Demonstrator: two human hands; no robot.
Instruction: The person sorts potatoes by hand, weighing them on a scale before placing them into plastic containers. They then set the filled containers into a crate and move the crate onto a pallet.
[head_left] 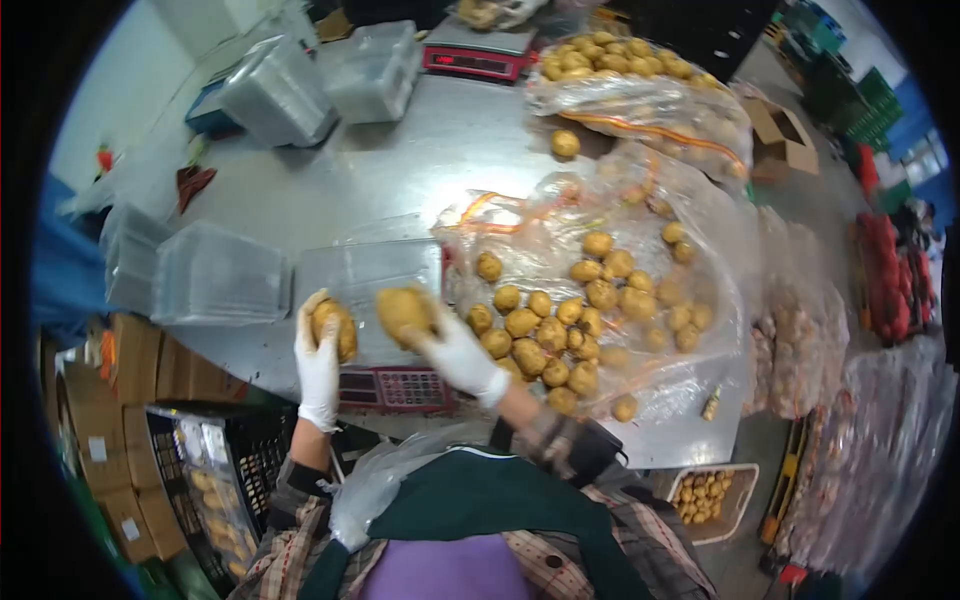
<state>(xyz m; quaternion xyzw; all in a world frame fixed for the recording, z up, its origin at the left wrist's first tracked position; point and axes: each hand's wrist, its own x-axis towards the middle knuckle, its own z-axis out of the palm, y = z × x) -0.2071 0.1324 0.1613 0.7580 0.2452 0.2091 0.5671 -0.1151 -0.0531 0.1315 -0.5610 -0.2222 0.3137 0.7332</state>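
Observation:
My left hand (pixel 318 362), in a white glove, is wrapped round a potato (pixel 336 328) beside the left part of the scale's metal plate (pixel 375 262). In my gloved right hand (pixel 458 350) is a larger potato (pixel 403 312), held above the plate and slightly blurred. The red scale's keypad (pixel 405 388) faces me below the plate. To the right of my right hand, many loose potatoes (pixel 553 334) lie on an opened clear plastic bag (pixel 700 280).
Stacked clear plastic boxes (pixel 222 275) stand left, with more (pixel 370 75) at the back. A second red scale (pixel 470 60) and a full potato bag (pixel 640 95) are behind. A basket of potatoes (pixel 745 500) sits below right, and a black crate (pixel 255 480) below left.

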